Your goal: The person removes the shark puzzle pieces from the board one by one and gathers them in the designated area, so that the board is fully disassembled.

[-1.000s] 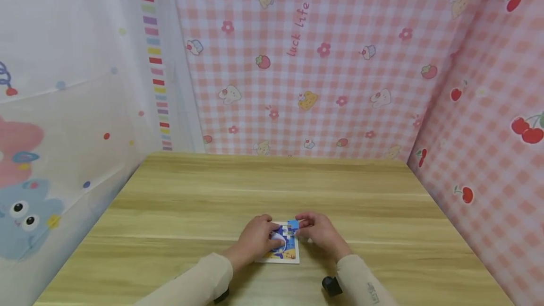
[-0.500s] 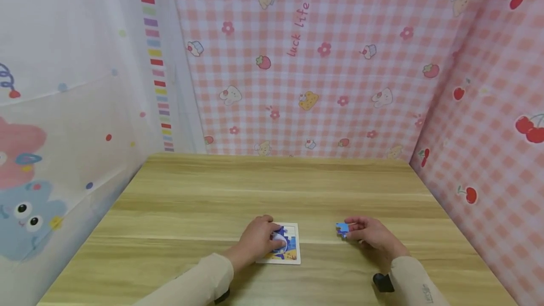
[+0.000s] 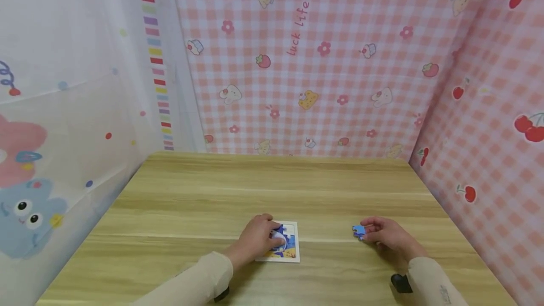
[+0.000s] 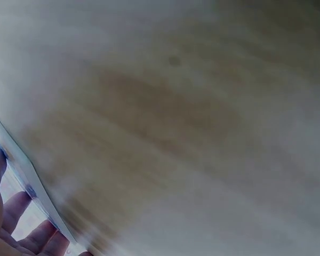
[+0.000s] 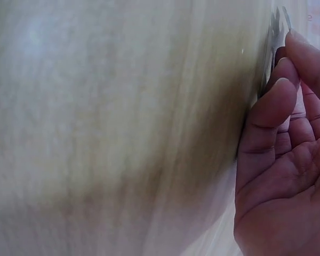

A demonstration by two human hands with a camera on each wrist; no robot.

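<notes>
A small square jigsaw puzzle board (image 3: 298,244) with a white rim lies on the table at front centre. My left hand (image 3: 255,237) holds its left side, the thumb lying over the picture. Fingertips of that hand meet the board's edge in the left wrist view. White backing shows in the board's upper right corner, beside blue and yellow pieces. Further right, my right hand (image 3: 388,235) pinches a blue jigsaw piece (image 3: 359,231) between thumb and fingers, low over the table. The right wrist view shows the piece only as a thin edge past the fingertips.
The wooden table (image 3: 204,197) stretches back to a pink checked cloth (image 3: 280,84). Patterned cloth walls stand along both sides. A black object (image 3: 401,283) sits under the right sleeve.
My right hand has moved away from the board to the right, taking the blue jigsaw piece with it and uncovering white backing in the upper right corner. My left hand stays put.
</notes>
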